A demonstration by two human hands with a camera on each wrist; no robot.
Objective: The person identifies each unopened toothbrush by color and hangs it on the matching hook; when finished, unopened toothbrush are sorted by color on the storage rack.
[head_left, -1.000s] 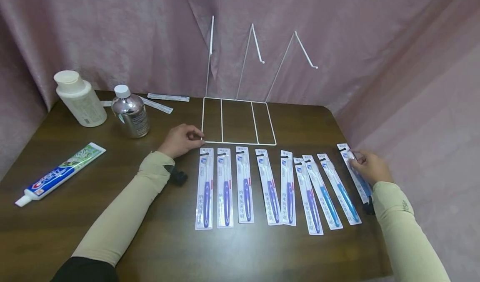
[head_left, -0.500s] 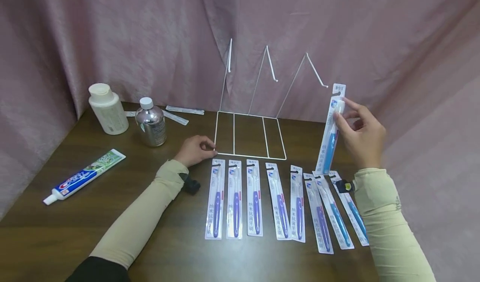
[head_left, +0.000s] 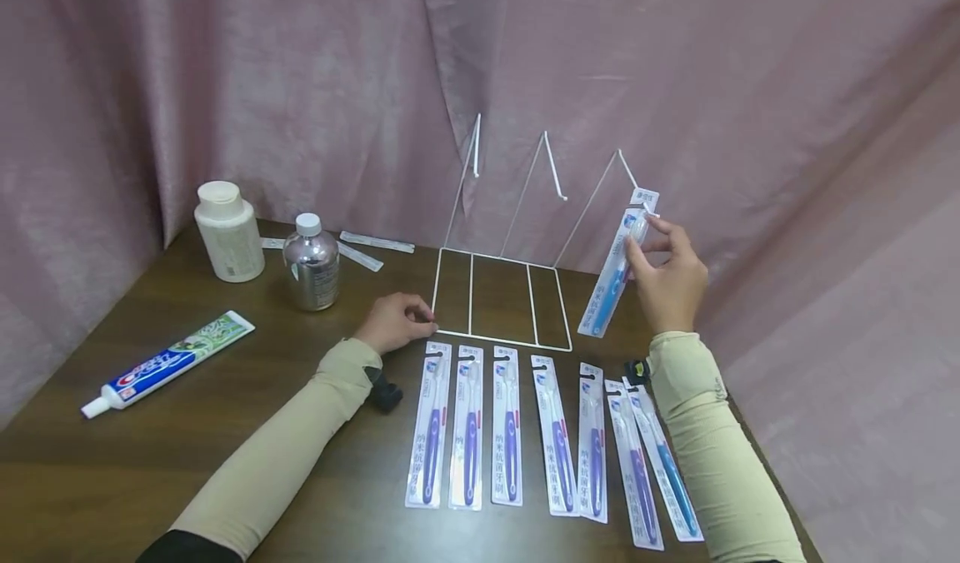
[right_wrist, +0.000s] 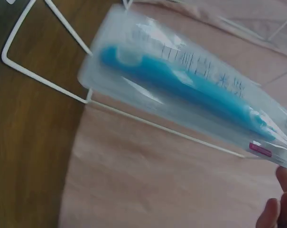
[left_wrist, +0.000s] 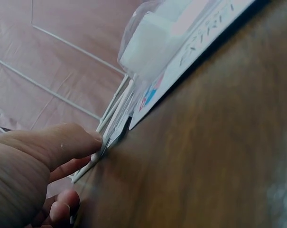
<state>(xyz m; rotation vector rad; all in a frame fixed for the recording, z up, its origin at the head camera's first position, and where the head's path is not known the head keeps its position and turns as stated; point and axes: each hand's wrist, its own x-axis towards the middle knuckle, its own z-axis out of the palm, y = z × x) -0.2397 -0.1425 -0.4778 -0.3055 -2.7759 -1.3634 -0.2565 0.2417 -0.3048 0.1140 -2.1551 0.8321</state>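
Note:
My right hand [head_left: 667, 284] pinches a packaged blue toothbrush [head_left: 615, 276] near its upper end, holding it tilted above the table. Its card top meets the right-hand hook of a white wire rack [head_left: 502, 345]; whether the hook passes through the hanging slot I cannot tell. The right wrist view shows the blue handle [right_wrist: 181, 85] through clear plastic, in front of the wire. My left hand [head_left: 396, 321] pinches the front left corner of the rack's base, with its thumb [left_wrist: 72, 142] against the wire. Several packaged purple toothbrushes [head_left: 470, 446] lie in a row before the rack.
One packaged blue toothbrush [head_left: 667, 463] lies by my right forearm. At left are a toothpaste tube [head_left: 176, 363], a white bottle [head_left: 228, 238] and a silvery bottle with a white cap [head_left: 311, 267]. Narrow packets [head_left: 377, 241] lie behind them. A pink curtain [head_left: 337, 88] hangs behind.
My right hand has lifted the blue toothbrush pack from the table's right side and moved it left to the rack's right hook. The left hand stays at the rack's corner; the head view has shifted.

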